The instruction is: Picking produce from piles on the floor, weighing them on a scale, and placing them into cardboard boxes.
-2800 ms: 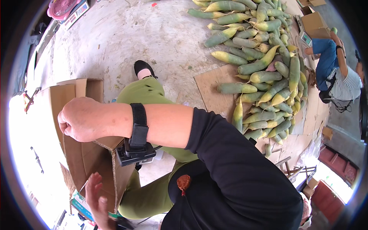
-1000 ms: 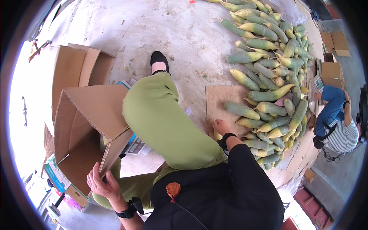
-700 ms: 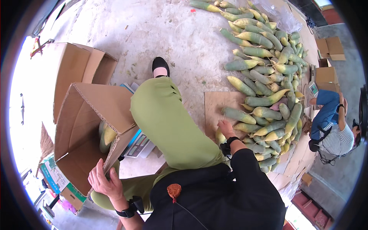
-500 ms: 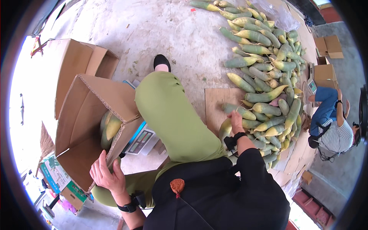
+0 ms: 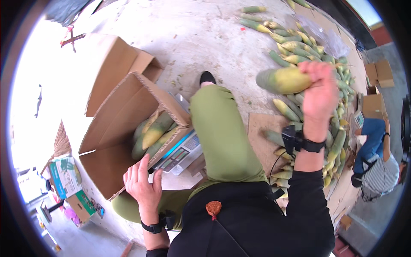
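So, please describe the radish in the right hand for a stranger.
Find the radish pile right of the green trousers. Near it, the right hand grips a thick radish, greenish at its left end, yellowish toward the hand. Unlike its neighbours, it is gripped.

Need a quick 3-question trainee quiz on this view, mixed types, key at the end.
1. Open question: what is the right hand holding?
2. True or false: the open cardboard box by the left hand has no radishes in it.
3. Multiple choice: where is the big radish pile?
A) To the person's left
B) To the person's right
C) Inside the open cardboard box

Key
1. A green and yellow radish, raised and slightly blurred.
2. False: several boxed radishes show inside.
3. B.
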Demonstrator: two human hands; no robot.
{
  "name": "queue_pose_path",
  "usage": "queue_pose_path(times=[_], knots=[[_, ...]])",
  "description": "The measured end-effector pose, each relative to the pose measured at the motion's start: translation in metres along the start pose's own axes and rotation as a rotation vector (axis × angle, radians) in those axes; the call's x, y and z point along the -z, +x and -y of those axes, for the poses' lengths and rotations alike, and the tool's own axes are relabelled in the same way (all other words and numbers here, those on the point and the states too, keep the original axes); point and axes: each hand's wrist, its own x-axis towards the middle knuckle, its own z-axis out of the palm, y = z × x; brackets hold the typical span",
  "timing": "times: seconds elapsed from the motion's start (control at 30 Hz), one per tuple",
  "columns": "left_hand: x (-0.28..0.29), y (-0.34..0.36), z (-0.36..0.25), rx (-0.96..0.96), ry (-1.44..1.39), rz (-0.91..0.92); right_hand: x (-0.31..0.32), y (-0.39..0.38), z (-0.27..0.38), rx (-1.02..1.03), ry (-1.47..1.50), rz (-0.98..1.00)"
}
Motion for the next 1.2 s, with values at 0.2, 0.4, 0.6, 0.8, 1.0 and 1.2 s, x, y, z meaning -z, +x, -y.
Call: queue_pose_path(times=[0.2,0.4,0.6,0.8,1.0,1.2], knots=[[0.041,0.016,0.004,0.244,-0.681,0.066,-0.08,0.04,0.061,-0.077,0.619,0.184],[0.081,0.053,0.021,0.062,-0.269,-0.128,-0.198,0.012,0.013,-0.462,0.774,0.202],[0.072,0.077,0.042,0.068,-0.488,0.254,-0.257,-0.034,-0.043,-0.715,1.104,0.51],[0.052,0.076,0.082,0.119,-0.474,0.452,-0.259,-0.028,-0.072,-0.585,0.487,0.5],[0.028,0.084,0.131,0.085,-0.259,0.647,-0.229,-0.007,-0.098,-0.414,0.059,0.289],[-0.021,0.095,0.169,0.091,-0.038,0.931,-0.223,-0.01,-0.111,-0.47,-0.072,0.401]])
